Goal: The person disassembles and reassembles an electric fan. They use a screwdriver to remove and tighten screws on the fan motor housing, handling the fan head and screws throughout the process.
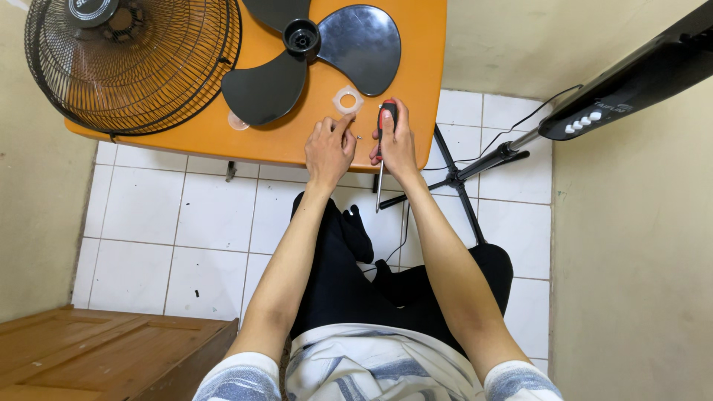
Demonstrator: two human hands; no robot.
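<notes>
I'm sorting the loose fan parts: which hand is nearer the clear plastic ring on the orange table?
Left. The left hand has fingertips just below the clear plastic ring; the right hand, gripping the screwdriver, sits farther right.

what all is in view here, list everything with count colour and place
table: 1, orange, top centre
fan guard: 1, black wire, table's left end
fan blade: 1, black, three lobes, flat on the table
ring: 1, translucent white, on the table by the hands
screwdriver: 1, red and black handle, in the right hand
screw: 1, small, at the left fingertips
fan stand: 1, black with white buttons, right
wooden furniture: 1, brown, lower left
left hand: 1, at the table edge
right hand: 1, gripping the screwdriver
</notes>
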